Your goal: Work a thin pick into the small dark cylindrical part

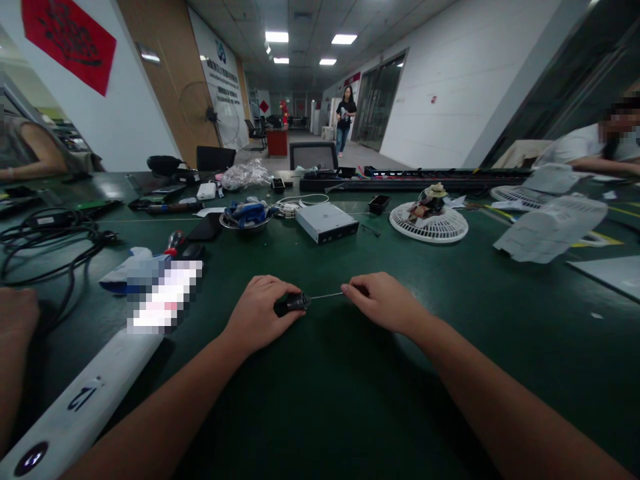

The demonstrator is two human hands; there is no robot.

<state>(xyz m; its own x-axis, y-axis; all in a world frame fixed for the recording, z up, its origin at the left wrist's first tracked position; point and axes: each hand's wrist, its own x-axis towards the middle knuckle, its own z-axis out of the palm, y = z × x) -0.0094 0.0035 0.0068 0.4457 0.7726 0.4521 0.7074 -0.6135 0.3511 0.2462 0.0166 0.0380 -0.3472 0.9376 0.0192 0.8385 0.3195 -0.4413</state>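
Observation:
Over the green table (320, 400), my left hand (263, 310) is closed around a small dark cylindrical part (296, 303), its end facing right. A thin, light-coloured rod or wire (326, 295) runs from that end to the fingertips of my right hand (383, 300), which pinch it. Both hands are near the middle of the view, a short gap apart. What the thin piece is made of cannot be made out. Beyond the hands lies a grey box-shaped drive (326, 222).
Behind are a bowl of blue cloth (246, 215) and a white round grille (429, 222). White plastic housings (553, 227) stand right. Left are black cables (55, 243), a red-handled tool (174, 243) and a long white device (85, 407). Another person's hand (17, 327) rests at the left edge.

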